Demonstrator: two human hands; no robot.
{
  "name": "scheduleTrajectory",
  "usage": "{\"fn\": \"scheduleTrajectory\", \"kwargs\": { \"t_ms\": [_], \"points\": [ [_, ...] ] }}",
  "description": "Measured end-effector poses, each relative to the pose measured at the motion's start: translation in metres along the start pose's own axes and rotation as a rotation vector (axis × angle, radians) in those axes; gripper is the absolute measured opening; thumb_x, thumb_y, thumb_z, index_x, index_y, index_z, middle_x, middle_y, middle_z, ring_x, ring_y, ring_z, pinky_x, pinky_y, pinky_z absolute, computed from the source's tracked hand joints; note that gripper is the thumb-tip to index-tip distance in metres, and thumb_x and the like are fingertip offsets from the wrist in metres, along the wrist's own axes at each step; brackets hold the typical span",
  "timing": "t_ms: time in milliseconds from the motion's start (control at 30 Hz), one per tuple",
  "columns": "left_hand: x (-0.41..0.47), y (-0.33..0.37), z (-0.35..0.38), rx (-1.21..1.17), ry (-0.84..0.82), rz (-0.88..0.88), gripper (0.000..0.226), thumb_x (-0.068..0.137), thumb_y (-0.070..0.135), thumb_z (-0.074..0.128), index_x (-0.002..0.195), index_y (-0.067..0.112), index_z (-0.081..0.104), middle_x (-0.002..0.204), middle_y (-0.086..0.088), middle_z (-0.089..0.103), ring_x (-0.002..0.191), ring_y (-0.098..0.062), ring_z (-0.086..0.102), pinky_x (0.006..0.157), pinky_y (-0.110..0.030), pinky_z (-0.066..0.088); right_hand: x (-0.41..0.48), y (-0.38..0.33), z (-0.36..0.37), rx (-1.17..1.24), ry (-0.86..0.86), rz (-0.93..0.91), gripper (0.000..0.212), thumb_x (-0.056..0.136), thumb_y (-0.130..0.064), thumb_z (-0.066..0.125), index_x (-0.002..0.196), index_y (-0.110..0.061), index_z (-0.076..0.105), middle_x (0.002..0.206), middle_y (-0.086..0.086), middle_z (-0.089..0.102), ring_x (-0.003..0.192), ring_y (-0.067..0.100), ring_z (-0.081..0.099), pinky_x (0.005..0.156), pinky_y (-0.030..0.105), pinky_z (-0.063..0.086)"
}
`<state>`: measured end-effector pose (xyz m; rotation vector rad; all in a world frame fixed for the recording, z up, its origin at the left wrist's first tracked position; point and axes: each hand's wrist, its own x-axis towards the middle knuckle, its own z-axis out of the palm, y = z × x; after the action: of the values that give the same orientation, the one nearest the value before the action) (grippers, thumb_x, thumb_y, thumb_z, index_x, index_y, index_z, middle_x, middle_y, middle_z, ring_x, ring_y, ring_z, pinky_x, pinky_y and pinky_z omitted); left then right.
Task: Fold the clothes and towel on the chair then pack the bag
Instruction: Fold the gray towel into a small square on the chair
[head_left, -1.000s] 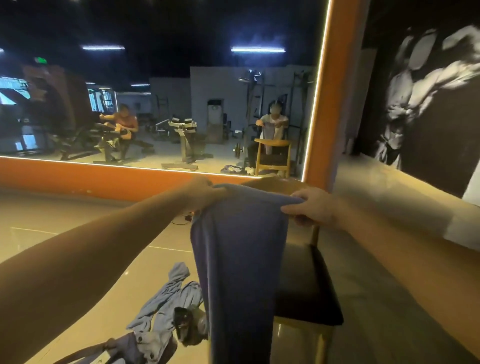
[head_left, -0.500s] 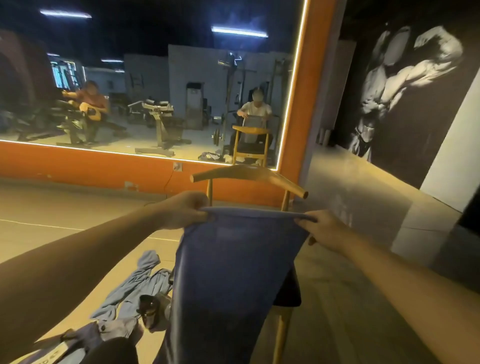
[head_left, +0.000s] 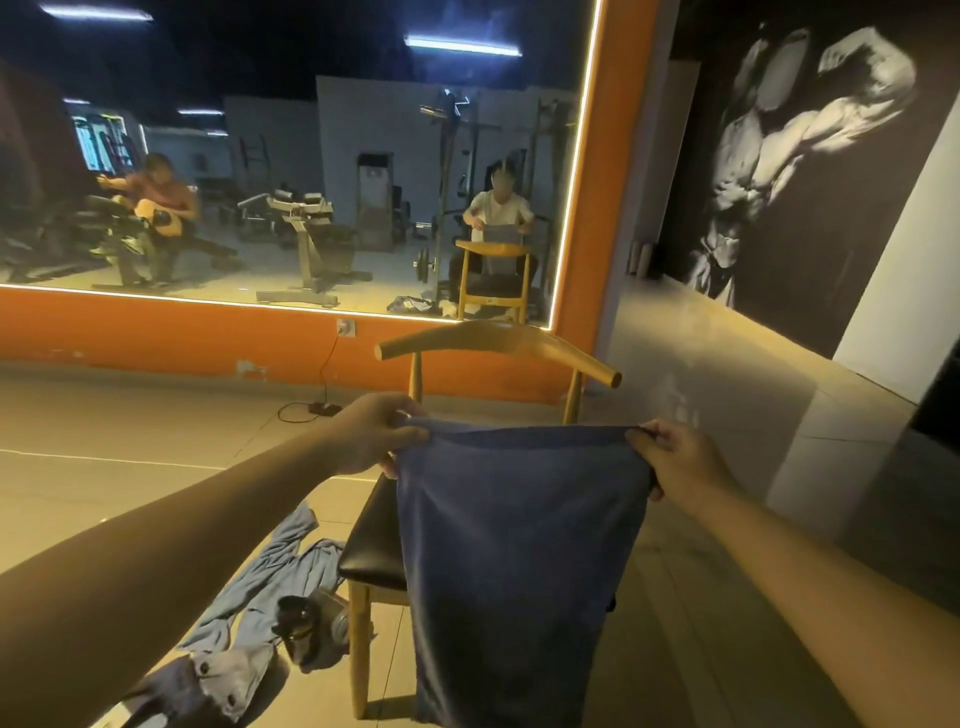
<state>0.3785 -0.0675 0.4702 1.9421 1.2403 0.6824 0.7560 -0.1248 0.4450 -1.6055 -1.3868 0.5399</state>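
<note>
A dark blue towel (head_left: 514, 561) hangs in front of me, stretched by its top edge. My left hand (head_left: 371, 439) pinches its upper left corner and my right hand (head_left: 675, 462) pinches the upper right corner. The cloth drapes down over the front of a wooden chair (head_left: 498, 345) with a black seat (head_left: 371, 551), hiding most of the seat. On the floor left of the chair lie light blue clothes (head_left: 270, 587) and a dark bottle-like object (head_left: 296, 618).
A large mirror (head_left: 291, 156) in an orange wall stands beyond the chair, reflecting gym machines and people. A power cable (head_left: 311, 405) lies on the floor by the wall. A mural wall (head_left: 789, 156) runs along the right. Tiled floor spreads left and right.
My hands have spread the towel's top edge wider and lowered it in front of the chair. The view has tilted, showing the chair's backrest above the towel.
</note>
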Motion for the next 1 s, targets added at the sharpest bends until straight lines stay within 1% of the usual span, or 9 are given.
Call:
{"fn": "scheduleTrajectory", "kwargs": {
  "t_ms": [100, 233, 467, 600, 700, 800, 867, 933, 1000],
  "points": [
    [0.008, -0.017, -0.003, 0.002, 0.056, 0.02, 0.02, 0.097, 0.023, 0.067, 0.116, 0.02, 0.06, 0.108, -0.007, 0.066, 0.085, -0.025, 0.07, 0.058, -0.027, 0.056, 0.01, 0.006, 0.011, -0.047, 0.044, 0.006, 0.031, 0.103, -0.024, 0.056, 0.082, -0.003, 0.064, 0.047, 0.003, 0.052, 0.035, 0.013, 0.048, 0.038, 0.025, 0.037],
    [0.021, -0.036, -0.006, -0.034, 0.078, 0.045, 0.022, 0.097, 0.026, 0.067, 0.117, 0.022, 0.059, 0.103, -0.008, 0.068, 0.075, -0.02, 0.068, 0.055, -0.027, 0.053, 0.028, 0.01, 0.029, -0.108, 0.075, 0.024, 0.044, 0.105, -0.027, 0.052, 0.073, 0.002, 0.058, 0.053, 0.01, 0.049, 0.046, 0.023, 0.048, 0.049, 0.031, 0.032],
    [0.054, -0.072, -0.018, -0.078, -0.046, 0.012, 0.026, 0.098, 0.02, 0.067, 0.123, 0.016, 0.065, 0.105, -0.009, 0.07, 0.087, -0.025, 0.07, 0.067, -0.029, 0.057, 0.072, 0.024, 0.069, -0.225, 0.045, 0.142, 0.049, 0.105, -0.032, 0.05, 0.06, -0.012, 0.049, 0.06, 0.01, 0.05, 0.062, 0.03, 0.051, 0.055, 0.035, 0.032],
    [0.088, -0.103, -0.016, -0.048, 0.04, -0.056, 0.016, 0.104, 0.022, 0.056, 0.105, 0.013, 0.07, 0.095, -0.014, 0.071, 0.083, -0.027, 0.068, 0.065, -0.029, 0.056, 0.102, 0.035, 0.096, -0.196, 0.039, 0.233, 0.044, 0.102, -0.037, 0.054, 0.072, -0.007, 0.063, 0.067, 0.014, 0.062, 0.065, 0.033, 0.064, 0.06, 0.036, 0.05],
    [0.131, -0.129, -0.003, -0.067, 0.111, -0.144, 0.018, 0.104, 0.022, 0.055, 0.103, 0.01, 0.069, 0.094, -0.013, 0.069, 0.083, -0.025, 0.066, 0.062, -0.027, 0.052, 0.129, 0.051, 0.118, -0.257, 0.014, 0.271, 0.038, 0.101, -0.036, 0.056, 0.071, -0.013, 0.064, 0.069, 0.006, 0.063, 0.067, 0.023, 0.061, 0.054, 0.031, 0.042],
    [0.175, -0.158, 0.015, -0.103, 0.169, -0.284, 0.018, 0.101, 0.022, 0.061, 0.103, 0.007, 0.07, 0.095, -0.012, 0.069, 0.083, -0.021, 0.063, 0.062, -0.025, 0.045, 0.158, 0.078, 0.146, -0.264, -0.01, 0.4, 0.031, 0.1, -0.039, 0.058, 0.086, -0.013, 0.068, 0.08, 0.005, 0.067, 0.071, 0.021, 0.062, 0.054, 0.028, 0.039],
    [0.2, -0.178, 0.029, -0.104, 0.173, -0.375, 0.017, 0.1, 0.022, 0.062, 0.101, 0.007, 0.07, 0.092, -0.011, 0.069, 0.08, -0.021, 0.063, 0.059, -0.025, 0.045, 0.175, 0.099, 0.167, -0.173, 0.032, 0.516, 0.029, 0.098, -0.037, 0.063, 0.097, -0.008, 0.068, 0.083, 0.009, 0.07, 0.067, 0.023, 0.065, 0.049, 0.027, 0.043],
    [0.226, -0.197, 0.042, -0.13, 0.198, -0.454, 0.019, 0.1, 0.023, 0.062, 0.103, 0.006, 0.068, 0.089, -0.013, 0.071, 0.072, -0.023, 0.066, 0.056, -0.029, 0.052, 0.193, 0.12, 0.188, -0.043, 0.104, 0.613, 0.027, 0.098, -0.031, 0.065, 0.098, -0.004, 0.067, 0.081, 0.013, 0.072, 0.058, 0.025, 0.069, 0.041, 0.025, 0.048],
    [0.252, -0.213, 0.055, -0.202, 0.237, -0.529, 0.02, 0.101, 0.019, 0.061, 0.108, 0.001, 0.065, 0.087, -0.018, 0.073, 0.062, -0.024, 0.068, 0.049, -0.029, 0.053, 0.213, 0.143, 0.209, 0.037, 0.154, 0.661, 0.024, 0.096, -0.027, 0.068, 0.098, -0.004, 0.068, 0.081, 0.015, 0.073, 0.06, 0.028, 0.073, 0.043, 0.028, 0.055]
  ]
}}
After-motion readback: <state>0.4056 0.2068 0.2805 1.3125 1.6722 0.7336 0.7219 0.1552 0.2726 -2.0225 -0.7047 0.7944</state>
